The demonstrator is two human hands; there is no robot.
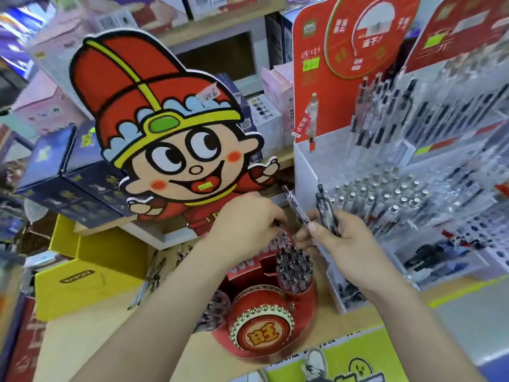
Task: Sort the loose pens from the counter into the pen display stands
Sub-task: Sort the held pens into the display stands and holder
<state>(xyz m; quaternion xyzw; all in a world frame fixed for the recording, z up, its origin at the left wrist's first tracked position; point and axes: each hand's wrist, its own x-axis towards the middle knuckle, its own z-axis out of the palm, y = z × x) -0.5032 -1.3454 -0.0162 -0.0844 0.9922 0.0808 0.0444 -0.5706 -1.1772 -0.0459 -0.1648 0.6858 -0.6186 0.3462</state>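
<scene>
Sorting judged partly done: red drum stand point(261, 336), lower centre, and white tiered stand point(305, 172), right, hold many pens; right hand point(349, 244) grasps several loose pens point(322, 206) at centre, not yet placed; left hand point(245, 230) curls over the red drum stand, grip not determinable.

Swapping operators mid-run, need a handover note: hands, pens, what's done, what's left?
Left hand: fingers curled over the rear slots of the red drum stand; unclear whether it holds a pen.
Right hand: grip on a few dark pens, raised between the two stands.
Done: the drum stand's right cup looks packed; the white tiered stand is well stocked.
Left: slot the held pens.
</scene>
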